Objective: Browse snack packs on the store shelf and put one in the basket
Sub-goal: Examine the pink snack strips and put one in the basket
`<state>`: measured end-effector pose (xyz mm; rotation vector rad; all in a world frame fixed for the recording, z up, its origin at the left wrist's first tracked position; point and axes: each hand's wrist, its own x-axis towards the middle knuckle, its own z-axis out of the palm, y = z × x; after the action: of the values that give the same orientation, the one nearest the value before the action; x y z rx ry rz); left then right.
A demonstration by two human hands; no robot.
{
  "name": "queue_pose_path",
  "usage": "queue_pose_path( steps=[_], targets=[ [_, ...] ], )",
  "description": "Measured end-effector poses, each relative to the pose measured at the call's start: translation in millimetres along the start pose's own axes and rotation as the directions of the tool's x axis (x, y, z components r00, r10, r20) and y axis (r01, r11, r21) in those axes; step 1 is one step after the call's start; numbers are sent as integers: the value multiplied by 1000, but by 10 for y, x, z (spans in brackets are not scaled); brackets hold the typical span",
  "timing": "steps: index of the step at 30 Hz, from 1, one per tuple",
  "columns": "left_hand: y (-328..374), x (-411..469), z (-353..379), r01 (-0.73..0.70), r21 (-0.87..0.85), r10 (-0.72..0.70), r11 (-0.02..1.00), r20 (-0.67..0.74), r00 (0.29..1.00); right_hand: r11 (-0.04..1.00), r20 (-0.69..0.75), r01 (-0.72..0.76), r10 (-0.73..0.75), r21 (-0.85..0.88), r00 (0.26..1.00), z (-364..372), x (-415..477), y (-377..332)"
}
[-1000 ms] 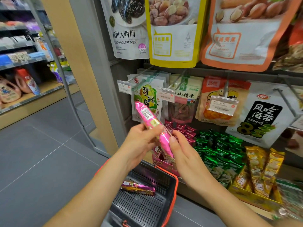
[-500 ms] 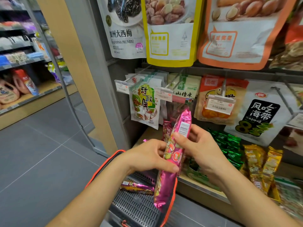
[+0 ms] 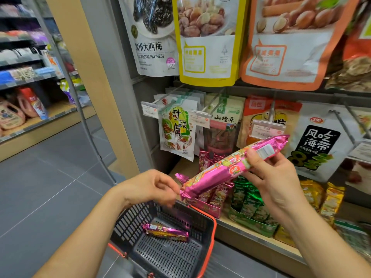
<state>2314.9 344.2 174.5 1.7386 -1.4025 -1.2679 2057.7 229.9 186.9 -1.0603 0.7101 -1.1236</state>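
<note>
My right hand (image 3: 277, 181) grips a long pink snack pack (image 3: 216, 173) near its upper end and holds it tilted, barcode end up to the right, in front of the shelf. Beside the pack's lower crimped end is my left hand (image 3: 148, 187), fingers loosely curled; I cannot tell whether they touch it. Below both hands hangs a dark grey basket (image 3: 130, 223) with an orange handle. A second pink pack (image 3: 166, 233) lies on its floor.
The shelf (image 3: 251, 235) carries display boxes of pink packs (image 3: 208, 197), green packs (image 3: 249, 201) and yellow packs (image 3: 321, 197). Hanging bags on hooks (image 3: 176, 127) fill the rows above. Grey floor and another shelving aisle (image 3: 24, 109) lie to the left.
The pink pack has swung from upright to tilted, lower end left. My left hand has let go of its middle and now sits by its lower end; my right hand keeps hold.
</note>
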Motion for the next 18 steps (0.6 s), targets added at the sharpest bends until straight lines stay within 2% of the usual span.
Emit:
queue_pose_path(
  steps=[2,4,6,8,10,14,18],
  targets=[
    [-34,-13,-74,-10,-148,-10,989,-133,991,998,22,-48,47,46,999,-43,12,-36],
    [-67,-5,-97,2,-276,-41,961,-134,990,997,46,-68,66,48,997,-43,2,-36],
    [-92,23,-52,64,-259,-61,964,19,998,995,61,-82,78,51,995,-24,-12,-16],
    [-111,49,8,115,-240,-66,964,201,977,993,73,-91,86,68,994,-6,-20,4],
    [-125,66,18,78,-304,-1,949,244,970,990,93,-111,102,90,990,-5,-29,16],
    [-176,104,-64,-38,-371,11,928,-74,997,971,170,-215,195,106,966,-31,-19,52],
    [-248,136,-129,-96,-430,-67,897,-347,935,956,184,-293,290,-12,939,-31,-22,53]
  ],
)
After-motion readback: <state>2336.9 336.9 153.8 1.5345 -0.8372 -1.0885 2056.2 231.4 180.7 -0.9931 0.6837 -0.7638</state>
